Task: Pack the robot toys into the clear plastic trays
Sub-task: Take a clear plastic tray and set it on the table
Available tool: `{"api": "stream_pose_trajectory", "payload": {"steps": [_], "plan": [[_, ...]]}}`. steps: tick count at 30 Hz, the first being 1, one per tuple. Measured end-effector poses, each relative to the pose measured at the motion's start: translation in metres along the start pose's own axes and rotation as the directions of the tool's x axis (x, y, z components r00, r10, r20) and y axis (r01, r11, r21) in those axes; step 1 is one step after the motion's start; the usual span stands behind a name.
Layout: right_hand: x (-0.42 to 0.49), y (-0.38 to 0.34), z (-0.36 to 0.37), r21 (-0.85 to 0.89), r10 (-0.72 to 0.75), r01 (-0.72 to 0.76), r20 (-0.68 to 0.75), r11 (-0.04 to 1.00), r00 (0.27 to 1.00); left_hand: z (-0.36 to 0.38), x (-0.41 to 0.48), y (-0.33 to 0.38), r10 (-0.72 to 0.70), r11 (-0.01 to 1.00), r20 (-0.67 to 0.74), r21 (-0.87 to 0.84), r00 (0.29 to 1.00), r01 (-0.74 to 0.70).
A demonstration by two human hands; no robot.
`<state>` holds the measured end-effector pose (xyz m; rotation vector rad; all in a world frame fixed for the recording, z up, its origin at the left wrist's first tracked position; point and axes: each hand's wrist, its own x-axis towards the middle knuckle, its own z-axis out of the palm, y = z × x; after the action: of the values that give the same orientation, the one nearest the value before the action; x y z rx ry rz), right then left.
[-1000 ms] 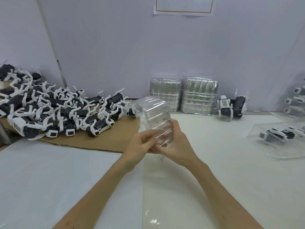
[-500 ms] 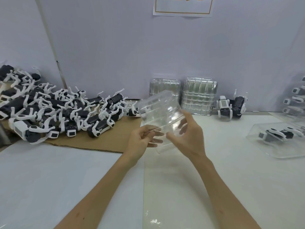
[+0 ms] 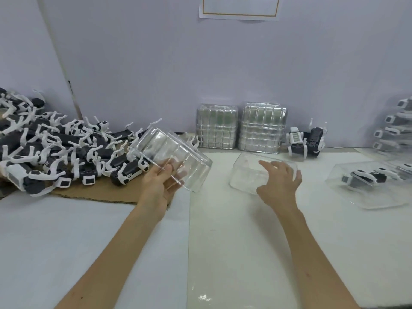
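The left hand (image 3: pixel 159 186) holds a clear tray (image 3: pixel 178 157) up off the desk (image 3: pixel 245 241) at about 11 o'clock from the middle of the view. The tray is tilted, with the thumb on top of its near edge and the fingers curled beneath. The right hand (image 3: pixel 278 181), at 1 o'clock, lies over a second tray (image 3: pixel 245 172) that sits on the desk, with its fingers spread and relaxed, clamping nothing.

The loose robot toys (image 3: pixel 66 152) are heaped on cardboard (image 3: pixel 100 192) at 9 o'clock. Stacked empty trays (image 3: pixel 240 128) stand against the wall at 12 o'clock, and a packed tray (image 3: pixel 367 181) lies at 3 o'clock.

The trays look thin, light and springy, so they would likely buckle or skid if squeezed mid-wall; the moulded rim seems the firmer hold. The toys look rigid, but their thin white legs tangle, so the dark body is probably the best place to grip one.

Two standing toys (image 3: pixel 305 141) are at 2 o'clock, and one shows a barcode-like label too small to read. The wall sign (image 3: pixel 239 7) is cut off and illegible.
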<state>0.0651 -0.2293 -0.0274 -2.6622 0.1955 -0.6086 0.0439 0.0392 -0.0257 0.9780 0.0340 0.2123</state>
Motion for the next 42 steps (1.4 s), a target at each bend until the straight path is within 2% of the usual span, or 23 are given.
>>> {"api": "stream_pose_trajectory", "payload": {"steps": [2, 3, 4, 6, 8, 9, 11, 12, 14, 16, 18, 20, 24, 27, 35, 39, 42], "plan": [[-0.001, -0.004, -0.003, 0.234, 0.008, 0.054, -0.259, 0.971, 0.966, 0.002, -0.003, -0.001, -0.003, 1.0, 0.017, -0.005, 1.0, 0.003], [-0.002, -0.007, -0.005, 0.329, 0.069, 0.034, -0.296, 0.944, 0.953, 0.003, -0.004, -0.002, -0.005, 1.0, 0.024, -0.006, 1.0, 0.006], [-0.002, -0.008, -0.006, 0.375, 0.141, -0.034, -0.26, 0.926, 0.955, 0.004, -0.005, -0.002, -0.009, 1.0, 0.029, -0.003, 1.0, 0.009], [-0.003, -0.008, -0.005, 0.295, 0.212, -0.189, -0.049, 0.937, 0.976, 0.004, -0.007, -0.004, -0.016, 1.0, 0.043, 0.01, 0.999, 0.015], [-0.004, -0.003, -0.001, 0.143, 0.158, -0.177, 0.131, 0.974, 0.979, 0.004, -0.008, -0.004, -0.021, 0.999, 0.065, 0.027, 0.998, 0.019], [-0.005, -0.002, -0.001, 0.126, 0.12, -0.141, 0.16, 0.982, 0.98, 0.005, -0.009, -0.005, -0.024, 0.999, 0.074, 0.039, 0.997, 0.021], [-0.007, -0.007, 0.0, 0.288, 0.041, -0.068, 0.098, 0.955, 0.994, 0.007, -0.01, -0.006, -0.027, 0.997, 0.093, 0.076, 0.995, 0.02], [-0.009, -0.012, -0.002, 0.448, 0.005, -0.024, 0.043, 0.893, 0.999, 0.007, -0.011, -0.006, -0.029, 0.995, 0.108, 0.099, 0.994, 0.018], [-0.013, -0.027, -0.006, 0.711, -0.083, 0.073, -0.021, 0.699, 0.996, 0.009, -0.013, -0.009, -0.035, 0.989, 0.142, 0.149, 0.989, 0.013], [-0.02, -0.042, -0.007, 0.802, -0.229, 0.148, -0.015, 0.579, 0.973, 0.011, -0.016, -0.013, -0.045, 0.979, 0.182, 0.204, 0.982, 0.007], [-0.028, -0.053, -0.002, 0.798, -0.362, 0.203, 0.021, 0.568, 0.932, 0.014, -0.02, -0.017, -0.052, 0.964, 0.221, 0.267, 0.974, -0.009], [-0.036, -0.059, 0.005, 0.77, -0.414, 0.247, 0.024, 0.588, 0.91, 0.015, -0.023, -0.021, -0.062, 0.946, 0.256, 0.322, 0.965, -0.024], [-0.036, -0.058, 0.012, 0.753, -0.384, 0.242, 0.016, 0.612, 0.923, 0.017, -0.025, -0.022, -0.113, 0.935, 0.26, 0.353, 0.959, 0.015], [-0.036, -0.059, 0.013, 0.778, -0.388, 0.216, 0.039, 0.59, 0.921, 0.018, -0.024, -0.02, -0.125, 0.929, 0.226, 0.367, 0.966, 0.034], [-0.038, -0.062, 0.012, 0.789, -0.383, 0.203, 0.044, 0.579, 0.923, 0.018, -0.024, -0.021, -0.079, 0.93, 0.156, 0.368, 0.985, 0.016], [-0.038, -0.063, 0.011, 0.827, -0.395, 0.2, 0.029, 0.525, 0.918, 0.017, -0.025, -0.023, -0.007, 0.931, 0.278, 0.353, 0.961, -0.095], [-0.039, -0.063, 0.012, 0.814, -0.42, 0.223, 0.028, 0.536, 0.907, 0.018, -0.027, -0.026, -0.065, 0.936, 0.42, 0.339, 0.905, -0.09]]}}
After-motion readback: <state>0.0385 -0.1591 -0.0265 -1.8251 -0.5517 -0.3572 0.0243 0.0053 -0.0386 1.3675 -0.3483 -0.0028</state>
